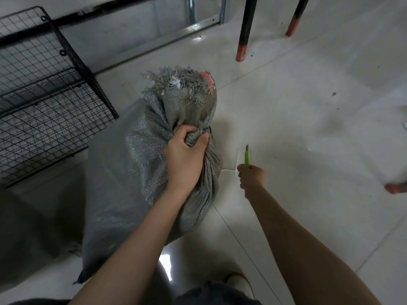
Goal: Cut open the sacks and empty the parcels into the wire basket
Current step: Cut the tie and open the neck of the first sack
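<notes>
Right of our right hand point(251, 176) the floor point(308, 128) lies open; the sack point(136, 164) blocks its left, the wire basket point(44, 102) beyond, 2 chair legs point(245, 29) ahead.

The sack point(141, 172) stands on the floor point(308, 128), its neck in the left grip point(185, 155); the wire basket point(44, 102) lies left, the knife point(247, 156) right.

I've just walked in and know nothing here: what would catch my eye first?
A bulging grey woven sack on the pale floor, its gathered neck clenched in the left hand. Just right of it, the right hand holds a lime-green utility knife, blade out. A black wire basket waits at left.
</notes>
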